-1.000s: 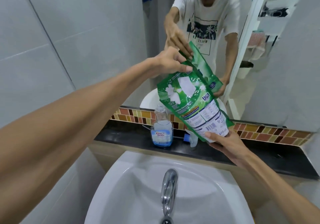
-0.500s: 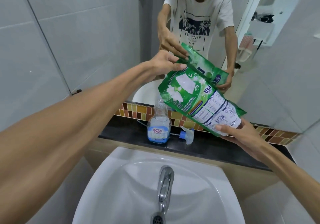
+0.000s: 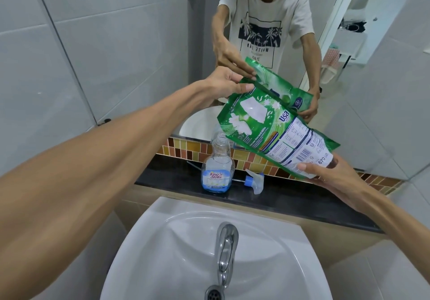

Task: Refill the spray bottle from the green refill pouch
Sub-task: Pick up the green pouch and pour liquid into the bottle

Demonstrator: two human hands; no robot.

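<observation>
I hold the green refill pouch (image 3: pixel 274 130) tilted in the air above the black ledge. My left hand (image 3: pixel 226 84) pinches its upper corner. My right hand (image 3: pixel 325 174) supports its bottom end from below. The clear spray bottle (image 3: pixel 217 168), uncapped and with a little blue liquid at the bottom, stands upright on the ledge just below and left of the pouch's lower corner. Its blue and white trigger head (image 3: pixel 254 181) lies on the ledge to the right of the bottle. No liquid is visible leaving the pouch.
The black ledge (image 3: pixel 290 197) runs along a mosaic tile strip under a mirror (image 3: pixel 267 32) that reflects me and the pouch. Below is a white sink (image 3: pixel 162 265) with a chrome tap (image 3: pixel 225 248). White tiled walls close in left and right.
The pouch has tilted flatter, its bottom end swinging right with my right hand. My view has shifted, so the bottle and ledge sit slightly lower and further left.
</observation>
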